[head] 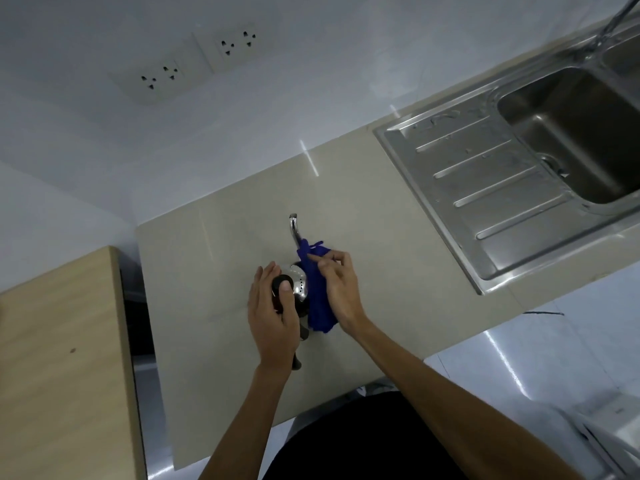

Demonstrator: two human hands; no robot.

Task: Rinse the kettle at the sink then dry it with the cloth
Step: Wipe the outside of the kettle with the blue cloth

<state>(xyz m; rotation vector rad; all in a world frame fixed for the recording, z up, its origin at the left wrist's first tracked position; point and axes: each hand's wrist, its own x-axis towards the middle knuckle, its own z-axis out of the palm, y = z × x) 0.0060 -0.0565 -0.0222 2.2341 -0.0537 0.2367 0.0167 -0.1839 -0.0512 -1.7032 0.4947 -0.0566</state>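
Blue cloth [317, 289], shiny silver kettle [298, 277], beige counter [214, 258], steel-grey sink [502, 174]

Beige countertop [214, 271], two white double wall sockets [162, 77] on the pale wall [329, 81] behind it, light wooden cabinet [59, 358] at left.

Left hand [273, 317] gripping kettle [298, 284], right hand [341, 289] seemingly pressing cloth [317, 299]
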